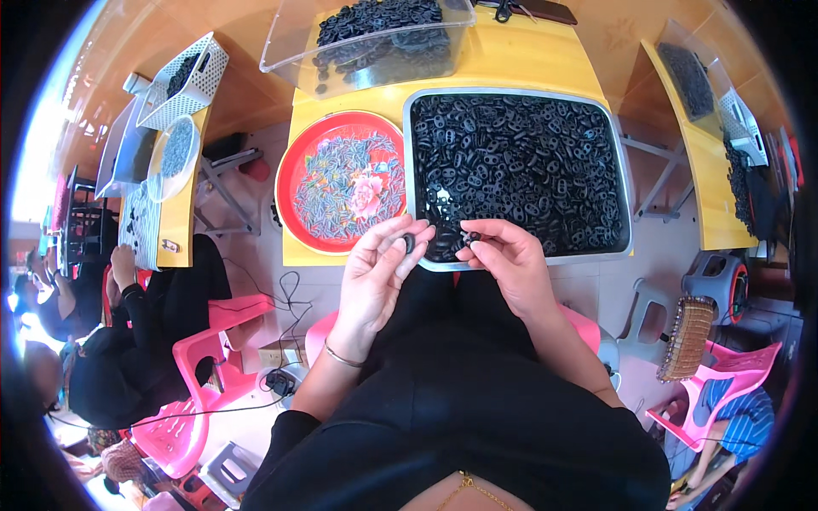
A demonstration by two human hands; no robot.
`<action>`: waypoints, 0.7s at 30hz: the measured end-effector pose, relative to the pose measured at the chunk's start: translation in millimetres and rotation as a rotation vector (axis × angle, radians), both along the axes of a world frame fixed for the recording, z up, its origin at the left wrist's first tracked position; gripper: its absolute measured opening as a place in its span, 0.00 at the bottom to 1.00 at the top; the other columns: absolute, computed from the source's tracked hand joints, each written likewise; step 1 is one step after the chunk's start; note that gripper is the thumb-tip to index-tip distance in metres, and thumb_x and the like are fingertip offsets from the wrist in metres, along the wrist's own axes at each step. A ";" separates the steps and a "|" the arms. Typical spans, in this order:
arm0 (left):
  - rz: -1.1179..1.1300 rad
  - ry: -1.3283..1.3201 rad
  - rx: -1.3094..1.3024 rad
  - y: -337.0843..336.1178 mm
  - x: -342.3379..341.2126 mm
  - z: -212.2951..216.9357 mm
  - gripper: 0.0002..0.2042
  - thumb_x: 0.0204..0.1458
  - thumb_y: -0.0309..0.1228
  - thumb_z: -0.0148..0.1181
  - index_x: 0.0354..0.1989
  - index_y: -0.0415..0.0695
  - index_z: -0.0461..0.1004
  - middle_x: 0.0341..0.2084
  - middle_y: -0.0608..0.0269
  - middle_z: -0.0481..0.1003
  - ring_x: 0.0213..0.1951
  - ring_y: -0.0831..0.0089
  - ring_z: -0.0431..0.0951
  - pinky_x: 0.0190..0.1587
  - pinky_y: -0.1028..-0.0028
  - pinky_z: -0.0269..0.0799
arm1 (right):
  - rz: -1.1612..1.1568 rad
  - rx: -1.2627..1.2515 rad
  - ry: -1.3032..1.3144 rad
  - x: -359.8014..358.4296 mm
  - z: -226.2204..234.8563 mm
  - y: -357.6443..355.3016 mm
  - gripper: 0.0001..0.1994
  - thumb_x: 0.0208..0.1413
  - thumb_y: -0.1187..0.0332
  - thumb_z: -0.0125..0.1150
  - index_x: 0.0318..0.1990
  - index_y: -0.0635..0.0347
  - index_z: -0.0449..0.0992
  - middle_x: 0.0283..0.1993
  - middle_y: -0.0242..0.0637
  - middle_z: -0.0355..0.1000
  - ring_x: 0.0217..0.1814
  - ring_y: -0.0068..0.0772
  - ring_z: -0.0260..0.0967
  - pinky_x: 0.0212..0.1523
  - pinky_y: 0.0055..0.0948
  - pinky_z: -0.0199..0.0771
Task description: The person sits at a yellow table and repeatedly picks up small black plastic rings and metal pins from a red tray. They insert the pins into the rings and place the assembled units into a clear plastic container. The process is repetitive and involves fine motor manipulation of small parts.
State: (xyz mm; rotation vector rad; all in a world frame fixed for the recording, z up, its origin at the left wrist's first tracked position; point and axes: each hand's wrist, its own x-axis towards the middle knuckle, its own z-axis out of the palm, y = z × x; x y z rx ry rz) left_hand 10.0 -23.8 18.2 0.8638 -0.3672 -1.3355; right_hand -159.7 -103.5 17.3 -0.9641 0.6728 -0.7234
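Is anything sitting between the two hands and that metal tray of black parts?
Nothing visible. The left hand and right hand each pinch a small black part at the near rim of the metal tray.

Head camera looks steeply down — close over the table [511,64], seemingly.

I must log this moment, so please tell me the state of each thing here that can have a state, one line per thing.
Left hand: grip shut on a small black part.
Right hand: grip shut on another black piece.
Metal tray: full of black parts.
Red round tray: holds many thin pins.
Clear plastic bin: open, partly filled with black parts.
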 end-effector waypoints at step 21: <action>0.027 -0.073 0.028 -59.6 34.8 -12.1 0.10 0.50 0.18 0.51 0.41 0.37 0.67 0.32 0.60 0.73 0.32 0.72 0.77 0.36 0.80 0.74 | 0.078 -0.353 0.477 7.5 -5.7 -66.0 0.14 0.48 0.82 0.54 0.44 0.64 0.71 0.31 0.34 0.69 0.28 0.21 0.70 0.29 0.17 0.70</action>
